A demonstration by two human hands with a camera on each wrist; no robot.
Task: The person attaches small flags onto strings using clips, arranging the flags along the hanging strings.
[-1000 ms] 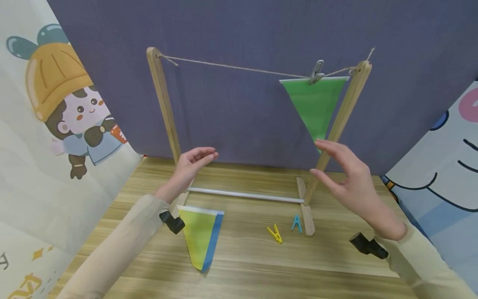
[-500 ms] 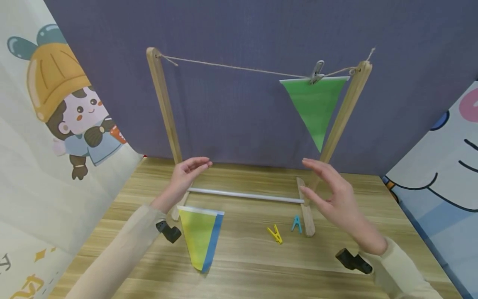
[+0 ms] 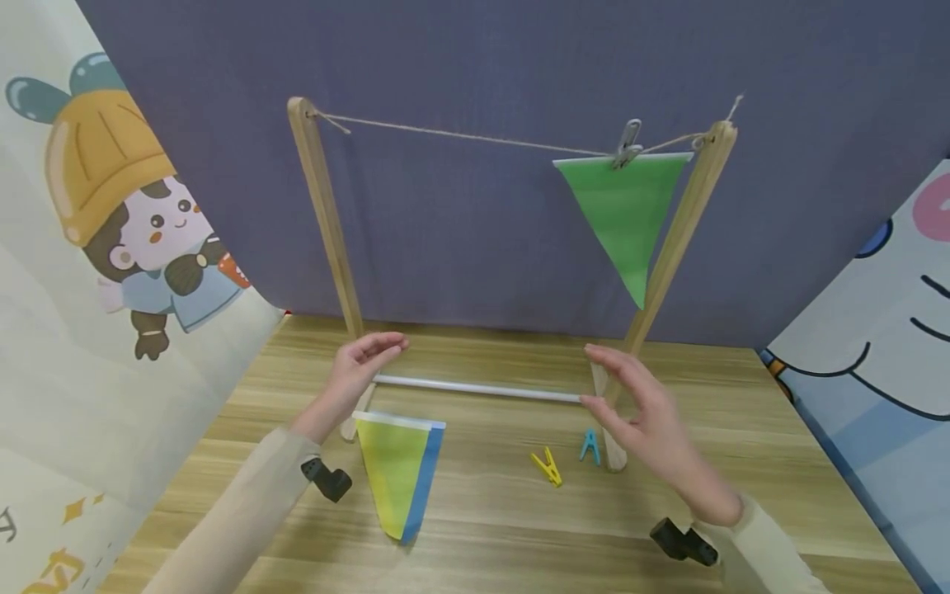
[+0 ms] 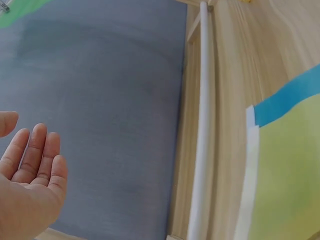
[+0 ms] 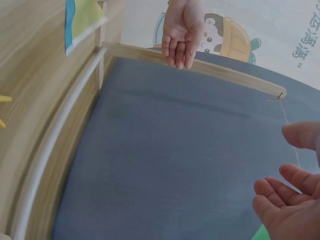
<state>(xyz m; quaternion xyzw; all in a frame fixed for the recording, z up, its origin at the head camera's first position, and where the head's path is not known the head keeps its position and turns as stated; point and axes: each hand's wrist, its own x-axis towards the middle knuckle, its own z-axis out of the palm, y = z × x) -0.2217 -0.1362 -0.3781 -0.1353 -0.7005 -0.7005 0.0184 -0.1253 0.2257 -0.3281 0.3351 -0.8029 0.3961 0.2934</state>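
My left hand (image 3: 356, 375) hovers near the foot of the left post, its fingers loosely extended with nothing in them. A yellow pennant with a white top edge (image 3: 393, 470) lies below it on the table, overlapping a blue pennant (image 3: 425, 483). In front of the right post my right hand (image 3: 646, 421) is held up, thumb and fingers apart around nothing. Below and left of it lie a blue clothespin (image 3: 590, 446) and a yellow clothespin (image 3: 547, 467). A green pennant (image 3: 623, 214) hangs from the string (image 3: 460, 134), held by a metal clip (image 3: 627, 144).
The wooden stand has a left post (image 3: 326, 214), a right post (image 3: 686, 214) and a white crossbar (image 3: 482, 388) low between them. A grey-blue cloth panel (image 3: 475, 247) rises behind the wood-grain table (image 3: 490, 528). Cartoon-printed sheets (image 3: 59, 346) flank both sides.
Both hands have come down towards the table. The right hand has also moved left, away from the green pennant's tip. Pennants and clothespins have stayed in place.
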